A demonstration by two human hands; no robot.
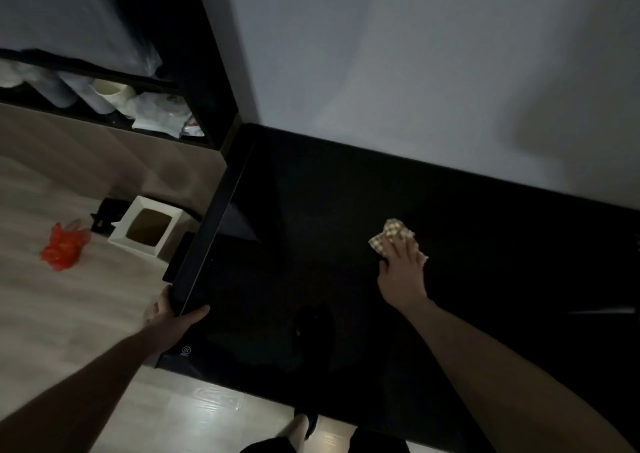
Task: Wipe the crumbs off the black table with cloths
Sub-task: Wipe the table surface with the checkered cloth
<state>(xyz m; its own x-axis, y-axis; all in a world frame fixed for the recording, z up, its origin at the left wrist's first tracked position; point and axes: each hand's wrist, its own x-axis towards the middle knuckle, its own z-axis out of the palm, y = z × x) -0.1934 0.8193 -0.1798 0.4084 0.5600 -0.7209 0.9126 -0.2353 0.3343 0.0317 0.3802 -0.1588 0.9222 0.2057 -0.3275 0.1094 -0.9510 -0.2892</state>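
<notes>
The black table [311, 210] fills the middle and right of the view, against a pale wall. A checkered yellow and white cloth [393, 233] lies on the tabletop right of centre. My right hand [401, 272] presses down on the cloth's near part, fingers spread over it. My left hand [173, 317] grips the table's left edge near the front corner, thumb on top and fingers underneath. The room is dim and no crumbs can be made out on the dark surface.
Left of the table is light wooden floor with a red plastic bag [62, 246], a white open box [147, 226] and a dark object behind it. A black shelf [104, 82] with rolls and bags stands at the back left. My foot [304, 425] shows below the front edge.
</notes>
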